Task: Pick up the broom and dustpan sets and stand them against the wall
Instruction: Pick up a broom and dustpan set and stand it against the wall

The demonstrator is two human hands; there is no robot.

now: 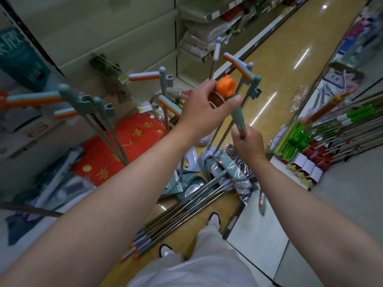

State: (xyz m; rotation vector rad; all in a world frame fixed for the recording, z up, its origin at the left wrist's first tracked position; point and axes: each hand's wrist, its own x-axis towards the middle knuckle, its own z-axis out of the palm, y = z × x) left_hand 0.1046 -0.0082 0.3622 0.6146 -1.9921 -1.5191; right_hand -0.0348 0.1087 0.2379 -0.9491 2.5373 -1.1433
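Orange-capped broom handle (238, 112) gripped by both hands.

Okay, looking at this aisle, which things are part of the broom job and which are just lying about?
Job:
held broom handle, in right hand and left hand
sets on the floor
sets already standing

Lying about:
red mats
green-handled poles
shelf packets

**Shop aisle surroundings**

A red mat (126, 146) with gold characters is seen lying on the floor at the left, below pale wall panels (107, 32). Packaged goods are stacked on a shelf (205, 27) further back. Green-handled tools (342, 123) are laid out at the right. A glossy yellow floor (290, 65) is shown running down the aisle.
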